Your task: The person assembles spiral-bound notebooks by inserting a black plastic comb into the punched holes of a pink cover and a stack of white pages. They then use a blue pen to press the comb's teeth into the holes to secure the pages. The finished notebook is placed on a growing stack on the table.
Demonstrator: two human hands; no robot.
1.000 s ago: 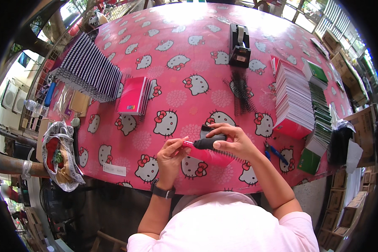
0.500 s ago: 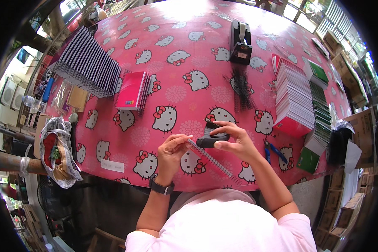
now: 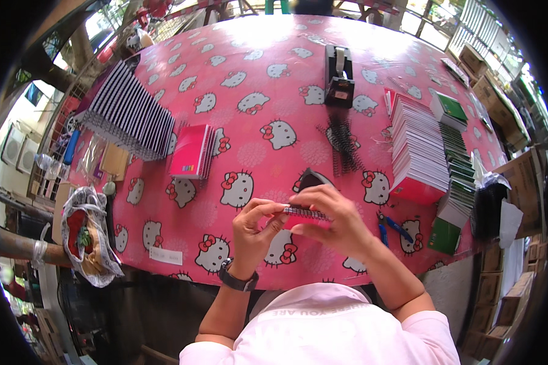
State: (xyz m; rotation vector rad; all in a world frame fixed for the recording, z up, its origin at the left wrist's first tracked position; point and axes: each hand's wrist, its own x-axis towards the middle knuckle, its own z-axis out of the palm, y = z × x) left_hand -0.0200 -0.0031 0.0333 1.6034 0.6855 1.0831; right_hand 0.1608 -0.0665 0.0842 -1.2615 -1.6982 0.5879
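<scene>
My left hand (image 3: 256,226) pinches one end of a small spiral notebook (image 3: 309,214) with a pink cover and a dark coil along its edge. The coil faces up and lies about level. Curled around its other end is my right hand (image 3: 335,216), slightly blurred, thumb below and fingers above; it hides that end. Just beyond the right fingers sits a dark grey and black hand tool (image 3: 313,177), partly covered, its kind unclear.
Pink notebooks (image 3: 192,151) and a tall coil-bound stack (image 3: 128,115) stand left. A tape dispenser (image 3: 339,76) and loose black coils (image 3: 344,146) lie ahead. Right are blue-handled pliers (image 3: 396,228), a pink-covered stack (image 3: 417,149) and green notebooks (image 3: 446,234).
My right hand has let go of the dark tool, which now sits beyond the fingers, and has come around the notebook. The notebook has turned from slanting to nearly level.
</scene>
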